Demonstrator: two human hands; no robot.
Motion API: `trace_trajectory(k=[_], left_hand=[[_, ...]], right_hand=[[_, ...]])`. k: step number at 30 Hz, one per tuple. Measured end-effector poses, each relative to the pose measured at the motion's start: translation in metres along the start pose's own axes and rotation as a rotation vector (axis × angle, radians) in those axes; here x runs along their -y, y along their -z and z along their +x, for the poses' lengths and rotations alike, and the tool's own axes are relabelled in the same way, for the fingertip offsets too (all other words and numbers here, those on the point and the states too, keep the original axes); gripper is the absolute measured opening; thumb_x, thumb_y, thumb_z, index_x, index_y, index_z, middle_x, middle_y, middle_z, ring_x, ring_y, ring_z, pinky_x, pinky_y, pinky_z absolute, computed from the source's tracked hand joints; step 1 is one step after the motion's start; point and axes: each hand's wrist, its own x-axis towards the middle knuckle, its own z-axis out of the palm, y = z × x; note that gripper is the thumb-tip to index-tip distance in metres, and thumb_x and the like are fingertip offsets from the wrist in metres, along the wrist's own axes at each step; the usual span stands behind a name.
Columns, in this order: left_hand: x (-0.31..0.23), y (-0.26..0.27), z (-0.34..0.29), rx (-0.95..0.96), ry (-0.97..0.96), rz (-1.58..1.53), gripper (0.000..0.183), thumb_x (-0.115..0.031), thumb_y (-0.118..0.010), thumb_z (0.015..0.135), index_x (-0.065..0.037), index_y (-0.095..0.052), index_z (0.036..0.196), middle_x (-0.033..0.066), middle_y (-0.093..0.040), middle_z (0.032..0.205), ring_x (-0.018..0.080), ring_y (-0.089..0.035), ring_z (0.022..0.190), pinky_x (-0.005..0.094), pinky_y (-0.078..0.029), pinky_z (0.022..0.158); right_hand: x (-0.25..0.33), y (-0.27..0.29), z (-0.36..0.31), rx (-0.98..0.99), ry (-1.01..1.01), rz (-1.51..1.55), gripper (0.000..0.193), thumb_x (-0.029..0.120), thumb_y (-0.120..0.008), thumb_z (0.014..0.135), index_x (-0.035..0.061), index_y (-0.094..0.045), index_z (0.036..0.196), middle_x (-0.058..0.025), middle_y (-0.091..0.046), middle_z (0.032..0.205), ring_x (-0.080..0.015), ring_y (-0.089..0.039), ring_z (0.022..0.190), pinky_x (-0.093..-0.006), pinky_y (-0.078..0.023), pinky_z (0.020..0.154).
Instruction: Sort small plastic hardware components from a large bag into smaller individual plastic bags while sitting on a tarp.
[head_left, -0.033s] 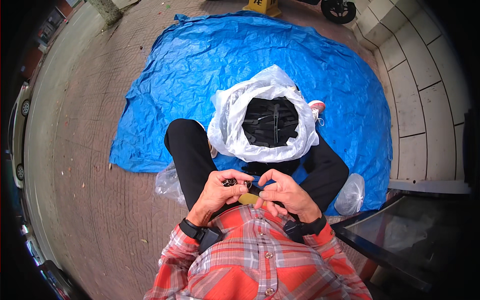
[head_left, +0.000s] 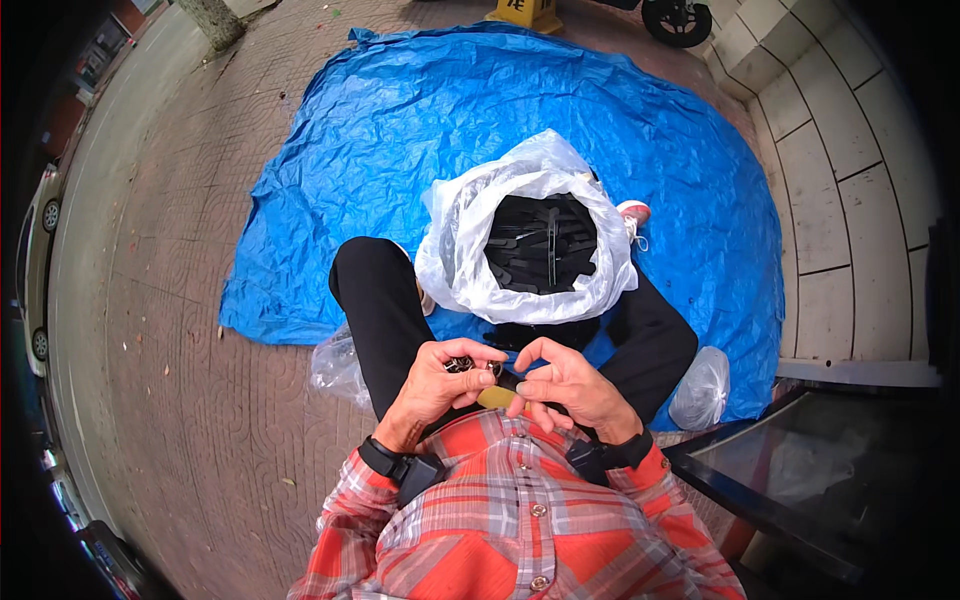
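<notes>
My left hand point(head_left: 432, 385) is closed around some small, shiny dark metal parts point(head_left: 458, 365), which show between its thumb and fingers. Facing it, my right hand point(head_left: 580, 388) has its fingers curled and bent inward, the thumb near a short dark piece point(head_left: 510, 381) between the two hands. What the right fingertips grip is too small to make out. Just under the fingers, a flat yellow piece point(head_left: 492, 398) shows in front of my shirt. Beyond my hands, between my legs, a white plastic bag point(head_left: 452, 240) stands with its mouth spread, full of long flat black pieces point(head_left: 530, 245).
A crumpled blue tarp point(head_left: 400, 130) lies under the bag on brick paving. Clear plastic bags rest by my left leg point(head_left: 338, 370) and right leg point(head_left: 701, 390). At the lower right is a dark-framed glass case point(head_left: 790, 470); a tiled wall point(head_left: 825, 200) rises on the right.
</notes>
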Motion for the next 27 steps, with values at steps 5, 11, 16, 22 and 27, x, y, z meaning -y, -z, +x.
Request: trace_trajectory(k=[5, 11, 16, 22, 27], left_hand=[[-0.007, 0.007, 0.004, 0.014, -0.041, 0.095, 0.023, -0.004, -0.068, 0.076, 0.002, -0.063, 0.098, 0.002, -0.056, 0.066, 0.003, -0.043, 0.049, 0.017, -0.031, 0.041], [-0.002, -0.001, -0.003, -0.002, -0.056, 0.135, 0.023, 0.0, -0.067, 0.074, 0.003, -0.063, 0.097, 0.0016, -0.057, 0.072, 0.0034, -0.043, 0.049, 0.0176, -0.031, 0.041], [0.009, 0.01, -0.01, -0.023, -0.206, 0.31, 0.02, -0.003, -0.066, 0.075, 0.0, -0.065, 0.095, 0.0009, -0.061, 0.082, 0.0047, -0.052, 0.072, 0.0202, -0.043, 0.064], [0.025, 0.01, -0.005, 0.123, -0.514, 0.335, 0.018, -0.007, -0.066, 0.077, -0.003, -0.064, 0.094, 0.0018, -0.061, 0.077, 0.0041, -0.053, 0.071, 0.02, -0.043, 0.063], [0.023, 0.015, -0.014, 0.113, -0.229, 0.03, 0.017, -0.009, -0.067, 0.075, -0.003, -0.062, 0.09, -0.001, -0.056, 0.062, 0.0025, -0.047, 0.051, 0.0189, -0.035, 0.044]], right_hand=[[0.012, -0.001, 0.005, -0.01, -0.011, -0.076, 0.021, 0.01, -0.054, 0.086, -0.0012, -0.04, 0.097, -0.0201, -0.063, 0.079, -0.0095, -0.054, 0.045, -0.0153, -0.034, 0.032], [0.01, -0.011, 0.014, 0.004, 0.056, -0.009, 0.02, 0.008, -0.055, 0.085, -0.0015, -0.04, 0.094, -0.0209, -0.063, 0.079, -0.0104, -0.055, 0.046, -0.0165, -0.037, 0.034], [-0.006, -0.002, 0.007, -0.074, -0.118, -0.331, 0.017, 0.014, -0.058, 0.085, 0.0012, -0.05, 0.094, -0.0064, -0.058, 0.067, -0.0052, -0.047, 0.045, -0.018, -0.035, 0.039], [-0.006, -0.017, 0.007, -0.184, 0.005, -0.275, 0.009, 0.008, -0.057, 0.084, 0.0011, -0.052, 0.08, -0.0007, -0.048, 0.052, -0.0031, -0.035, 0.039, -0.0182, -0.024, 0.036], [-0.006, -0.026, 0.016, -0.166, -0.034, -0.214, 0.012, 0.009, -0.055, 0.085, -0.0013, -0.051, 0.08, -0.0024, -0.045, 0.051, -0.0049, -0.034, 0.038, -0.0197, -0.024, 0.036]])
